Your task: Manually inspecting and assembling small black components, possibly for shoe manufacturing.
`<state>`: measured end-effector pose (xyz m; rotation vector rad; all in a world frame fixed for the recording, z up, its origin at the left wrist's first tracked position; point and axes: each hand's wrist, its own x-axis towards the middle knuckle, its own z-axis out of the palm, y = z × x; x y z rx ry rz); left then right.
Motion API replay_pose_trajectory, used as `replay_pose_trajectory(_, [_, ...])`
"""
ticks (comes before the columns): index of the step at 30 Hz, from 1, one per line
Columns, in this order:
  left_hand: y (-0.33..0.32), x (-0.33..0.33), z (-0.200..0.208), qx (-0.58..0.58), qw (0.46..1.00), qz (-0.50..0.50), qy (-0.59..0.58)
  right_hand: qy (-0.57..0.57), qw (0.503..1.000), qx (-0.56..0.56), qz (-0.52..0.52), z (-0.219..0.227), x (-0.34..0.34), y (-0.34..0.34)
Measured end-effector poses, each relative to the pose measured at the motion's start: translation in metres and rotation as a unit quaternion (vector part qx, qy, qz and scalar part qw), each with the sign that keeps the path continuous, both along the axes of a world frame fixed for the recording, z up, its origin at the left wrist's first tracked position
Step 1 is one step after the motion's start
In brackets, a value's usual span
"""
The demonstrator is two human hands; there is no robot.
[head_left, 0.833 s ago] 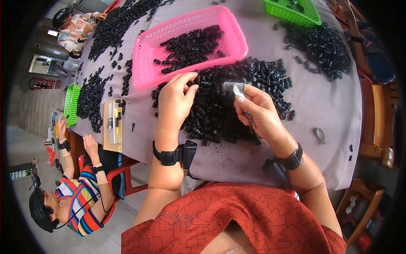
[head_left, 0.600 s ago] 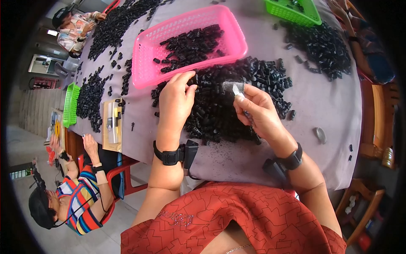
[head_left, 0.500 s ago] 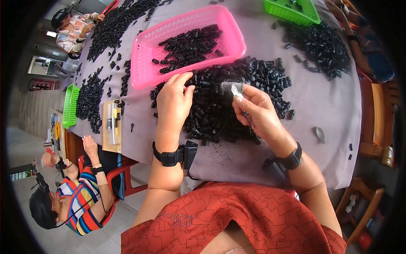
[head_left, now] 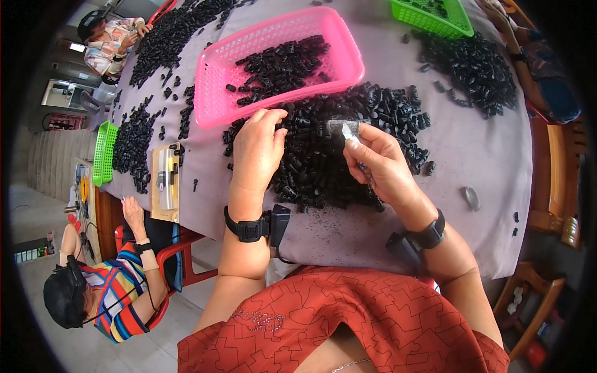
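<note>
Over the big heap of small black tubular parts (head_left: pixel 323 180), my left hand (head_left: pixel 258 146) is closed, its fingers bent toward the right. Whatever sits between its fingertips blends into the black heap. My right hand (head_left: pixel 387 163) grips a slim knife-like tool (head_left: pixel 349 132) with a pale, pointed tip aimed up and left. At that tip is a small grey, grainy flat piece (head_left: pixel 337 126), beside my index finger; I cannot tell whether it is held too. A pink plastic basket (head_left: pixel 208 84), partly filled with black parts, stands just beyond my left hand.
A green basket (head_left: pixel 435 22) stands at the far right by another heap (head_left: pixel 472 74). Leftward are more heaps, a second green basket (head_left: pixel 104 152) and a wooden board (head_left: pixel 165 208). A clear oval piece (head_left: pixel 471 198) lies rightward. Other people sit around the cloth-covered table.
My hands stay almost in place, the right one still gripping the tool. The person at lower left has turned their head and shifted the far arm. The view has moved very slightly.
</note>
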<state>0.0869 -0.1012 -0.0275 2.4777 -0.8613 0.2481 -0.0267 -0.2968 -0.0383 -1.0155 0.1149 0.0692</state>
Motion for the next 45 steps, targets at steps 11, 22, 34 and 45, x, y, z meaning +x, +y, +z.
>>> replay_pose_trajectory(11, [-0.011, -0.006, 0.001, -0.308, 0.849, -0.069, 0.424, 0.005, 1.0, 0.002, -0.007, -0.002, -0.001, 0.0])
replay_pose_trajectory(22, [-0.018, -0.008, -0.007, -0.457, 0.665, -0.105, 0.582, 0.004, 1.0, 0.005, -0.008, -0.002, 0.0, 0.001])
replay_pose_trajectory(34, [-0.023, -0.011, -0.01, -0.487, 0.616, -0.092, 0.612, -0.033, 0.999, -0.014, 0.04, 0.003, -0.002, 0.0])
replay_pose_trajectory(45, [-0.026, -0.015, -0.008, -0.493, 0.577, -0.101, 0.644, -0.034, 0.997, -0.02, 0.067, 0.007, -0.003, 0.004])
